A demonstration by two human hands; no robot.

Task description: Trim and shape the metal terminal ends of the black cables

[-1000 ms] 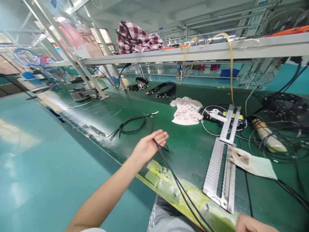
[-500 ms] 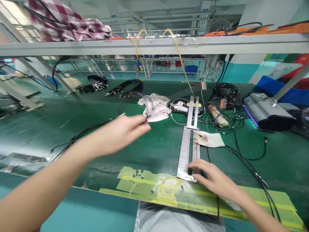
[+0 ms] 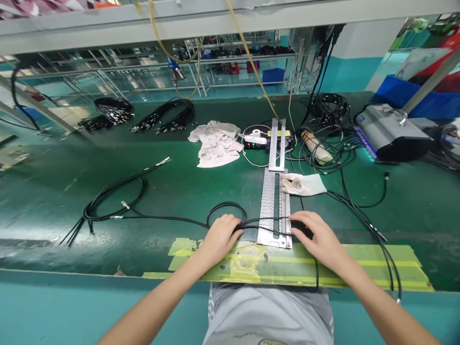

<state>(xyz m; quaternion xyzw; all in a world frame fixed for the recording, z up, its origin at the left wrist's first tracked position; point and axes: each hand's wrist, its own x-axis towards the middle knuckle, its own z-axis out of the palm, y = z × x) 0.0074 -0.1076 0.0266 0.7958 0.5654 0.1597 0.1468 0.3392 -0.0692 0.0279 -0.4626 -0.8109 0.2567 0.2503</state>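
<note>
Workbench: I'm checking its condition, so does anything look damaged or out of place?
Yes. The yellow tape along the front edge of the green workbench looks worn: ragged at its left end and marked with dark spots. A white glove looks stray, partly overlapping the slotted metal plate.

Between the looped black cable (image 3: 88,211) on the left and the crumpled cloth (image 3: 217,143), the green worktop (image 3: 179,189) gave free passage to the far cable bundles (image 3: 114,108); right of the slotted metal fixture (image 3: 268,203), a white glove (image 3: 308,184) and tangled cables (image 3: 327,106) blocked the way.
</note>
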